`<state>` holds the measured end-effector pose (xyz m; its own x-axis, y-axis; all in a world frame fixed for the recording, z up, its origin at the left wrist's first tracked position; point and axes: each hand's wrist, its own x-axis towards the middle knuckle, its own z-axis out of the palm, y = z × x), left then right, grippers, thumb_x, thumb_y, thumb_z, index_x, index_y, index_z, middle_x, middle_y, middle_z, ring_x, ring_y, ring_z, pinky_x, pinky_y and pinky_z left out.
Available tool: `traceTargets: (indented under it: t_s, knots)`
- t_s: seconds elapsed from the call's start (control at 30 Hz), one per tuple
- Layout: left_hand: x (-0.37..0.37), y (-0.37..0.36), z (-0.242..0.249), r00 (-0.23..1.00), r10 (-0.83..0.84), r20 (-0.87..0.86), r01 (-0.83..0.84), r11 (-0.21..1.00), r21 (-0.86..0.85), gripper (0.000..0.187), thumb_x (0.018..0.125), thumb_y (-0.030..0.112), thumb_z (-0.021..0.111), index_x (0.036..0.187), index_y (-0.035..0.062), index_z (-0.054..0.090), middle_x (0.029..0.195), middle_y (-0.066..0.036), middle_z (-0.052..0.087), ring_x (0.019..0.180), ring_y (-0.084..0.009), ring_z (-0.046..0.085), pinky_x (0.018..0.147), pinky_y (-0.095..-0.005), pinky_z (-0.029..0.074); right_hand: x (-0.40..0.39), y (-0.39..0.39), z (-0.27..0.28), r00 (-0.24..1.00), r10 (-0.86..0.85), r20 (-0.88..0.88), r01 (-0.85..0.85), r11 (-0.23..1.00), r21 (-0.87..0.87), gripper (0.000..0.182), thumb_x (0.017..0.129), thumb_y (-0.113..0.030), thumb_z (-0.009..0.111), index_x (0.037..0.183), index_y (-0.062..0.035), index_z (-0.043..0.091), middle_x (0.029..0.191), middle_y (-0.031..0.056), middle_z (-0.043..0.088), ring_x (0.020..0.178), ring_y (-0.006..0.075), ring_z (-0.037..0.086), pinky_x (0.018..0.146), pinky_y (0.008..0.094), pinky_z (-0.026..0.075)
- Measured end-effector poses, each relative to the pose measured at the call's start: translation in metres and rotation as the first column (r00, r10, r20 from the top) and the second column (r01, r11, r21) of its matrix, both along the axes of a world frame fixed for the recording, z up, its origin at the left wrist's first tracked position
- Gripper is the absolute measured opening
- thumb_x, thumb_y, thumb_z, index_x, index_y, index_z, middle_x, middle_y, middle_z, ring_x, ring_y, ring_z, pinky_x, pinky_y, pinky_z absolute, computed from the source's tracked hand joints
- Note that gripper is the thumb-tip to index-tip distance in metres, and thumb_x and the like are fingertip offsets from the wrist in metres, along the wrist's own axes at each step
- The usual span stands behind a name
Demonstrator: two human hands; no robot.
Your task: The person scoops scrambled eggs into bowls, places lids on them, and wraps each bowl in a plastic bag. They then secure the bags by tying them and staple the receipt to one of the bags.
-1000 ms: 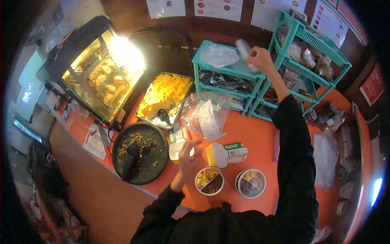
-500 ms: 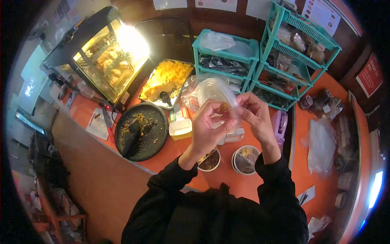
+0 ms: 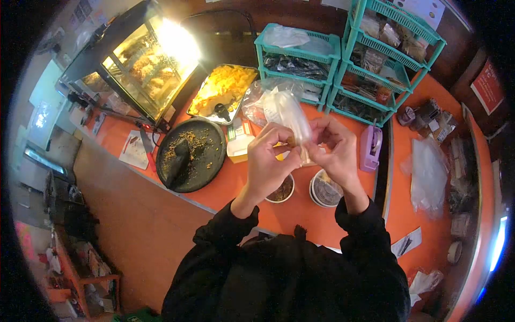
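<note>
Both hands meet over the orange counter, around a clear plastic item (image 3: 289,110), perhaps a bag or lid, seen on edge. My left hand (image 3: 272,155) pinches its near end, with a small brownish thing at the fingertips. From the other side, the fingers of my right hand (image 3: 335,147) grip the same plastic. Beneath the hands stand a round tub with dark contents (image 3: 281,190) and a lidded white tub (image 3: 325,189). Left of them lies a black stone mortar (image 3: 206,161) with crumbs and a pestle (image 3: 178,163).
A lit glass food warmer (image 3: 145,67) stands at the back left, beside a tray of yellow food (image 3: 225,88). Green shelf baskets (image 3: 300,56) rise behind. A purple tape dispenser (image 3: 370,147), plastic bags (image 3: 429,174) and a red-handled knife (image 3: 147,150) lie around.
The plastic between my hands has turned from a broad oval to a narrower, edge-on shape. The camera view has shifted, and the tubs show more fully beneath the hands.
</note>
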<state>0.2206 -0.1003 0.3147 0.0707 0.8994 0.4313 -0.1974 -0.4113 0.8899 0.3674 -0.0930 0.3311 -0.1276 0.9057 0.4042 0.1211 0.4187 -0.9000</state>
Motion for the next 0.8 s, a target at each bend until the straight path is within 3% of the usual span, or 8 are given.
traceTargets:
  t_s: [0.03, 0.17, 0.27, 0.43, 0.53, 0.57, 0.7, 0.8]
  knots:
    - [0.000, 0.000, 0.000, 1.000, -0.005, 0.026, 0.005, 1.000, -0.012, 0.013, 0.067, -0.006, 0.057, 0.078, -0.0032, 0.050, 0.085, -0.004, 0.048, 0.076, -0.0092, 0.052, 0.069, -0.0240, 0.049, 0.003, 0.002, -0.002, 0.997, -0.057, 0.042, 0.056, 0.998, 0.034, 0.023, 0.069, -0.002, 0.063, 0.089, 0.0015, 0.054, 0.078, 0.0012, 0.055, 0.067, 0.0058, 0.051, 0.061, 0.0184, 0.041]
    - [-0.020, -0.003, 0.008, 0.983, -0.088, 0.161, 0.100, 0.992, -0.071, 0.010, 0.069, -0.003, 0.052, 0.080, -0.0036, 0.051, 0.086, -0.005, 0.051, 0.079, -0.0120, 0.052, 0.076, -0.0280, 0.042, 0.023, 0.015, 0.008, 0.981, -0.047, -0.187, 0.033, 0.996, -0.077, 0.017, 0.070, -0.001, 0.059, 0.086, 0.0015, 0.055, 0.071, -0.0008, 0.054, 0.063, 0.0043, 0.049, 0.056, 0.0177, 0.040]
    - [-0.048, 0.003, -0.002, 0.960, -0.142, 0.241, 0.176, 0.976, -0.127, 0.030, 0.070, 0.010, 0.050, 0.096, -0.0044, 0.052, 0.100, -0.012, 0.055, 0.093, -0.0209, 0.055, 0.083, -0.0337, 0.045, 0.031, 0.026, 0.006, 0.981, -0.036, -0.190, 0.026, 0.998, -0.058, 0.016, 0.070, 0.000, 0.058, 0.086, 0.0015, 0.056, 0.072, -0.0013, 0.054, 0.063, 0.0044, 0.049, 0.057, 0.0175, 0.040]
    - [-0.084, 0.023, -0.030, 0.910, -0.002, 0.414, 0.126, 0.954, -0.271, 0.040, 0.079, 0.020, 0.045, 0.114, 0.0003, 0.040, 0.106, -0.017, 0.052, 0.100, -0.0319, 0.052, 0.081, -0.0404, 0.046, 0.055, 0.039, 0.013, 0.970, -0.115, -0.214, 0.113, 0.993, -0.023, 0.016, 0.071, 0.000, 0.058, 0.088, 0.0020, 0.056, 0.077, 0.0003, 0.054, 0.067, 0.0057, 0.050, 0.061, 0.0191, 0.040]
    - [-0.068, 0.067, -0.030, 0.841, 0.033, 0.541, 0.177, 0.927, -0.331, 0.021, 0.081, 0.015, 0.044, 0.099, 0.0040, 0.046, 0.103, -0.015, 0.054, 0.096, -0.0308, 0.054, 0.068, -0.0423, 0.051, 0.071, 0.030, 0.016, 0.972, -0.145, -0.184, 0.152, 0.988, 0.022, 0.019, 0.072, -0.004, 0.058, 0.090, 0.0014, 0.054, 0.081, 0.0021, 0.055, 0.072, 0.0075, 0.051, 0.065, 0.0195, 0.039]
    - [-0.063, 0.098, -0.045, 0.827, -0.040, 0.560, 0.237, 0.929, -0.284, 0.020, 0.084, 0.021, 0.045, 0.098, 0.0071, 0.046, 0.103, -0.013, 0.054, 0.096, -0.0305, 0.054, 0.067, -0.0404, 0.051, 0.074, 0.026, 0.015, 0.969, -0.160, -0.186, 0.167, 0.986, 0.024, 0.019, 0.073, -0.003, 0.058, 0.090, 0.0015, 0.054, 0.081, 0.0021, 0.055, 0.073, 0.0072, 0.051, 0.064, 0.0192, 0.040]
    - [0.004, 0.199, -0.027, 0.762, -0.184, 0.622, 0.359, 0.918, -0.169, 0.012, 0.083, 0.017, 0.046, 0.086, 0.0059, 0.046, 0.101, -0.014, 0.054, 0.090, -0.0279, 0.055, 0.069, -0.0401, 0.049, 0.092, 0.011, 0.001, 0.930, -0.201, -0.309, 0.192, 0.980, -0.059, 0.018, 0.074, -0.003, 0.058, 0.091, 0.0019, 0.052, 0.083, 0.0041, 0.057, 0.074, 0.0090, 0.054, 0.066, 0.0207, 0.043]
    - [0.054, 0.273, -0.017, 0.783, -0.177, 0.597, 0.325, 0.934, -0.149, 0.009, 0.081, 0.013, 0.045, 0.084, 0.0046, 0.045, 0.094, -0.013, 0.054, 0.085, -0.0263, 0.055, 0.072, -0.0400, 0.048, 0.104, -0.001, -0.002, 0.881, -0.245, -0.405, 0.210, 0.969, -0.128, 0.017, 0.075, -0.003, 0.057, 0.091, 0.0017, 0.052, 0.082, 0.0046, 0.057, 0.071, 0.0098, 0.054, 0.064, 0.0216, 0.044]
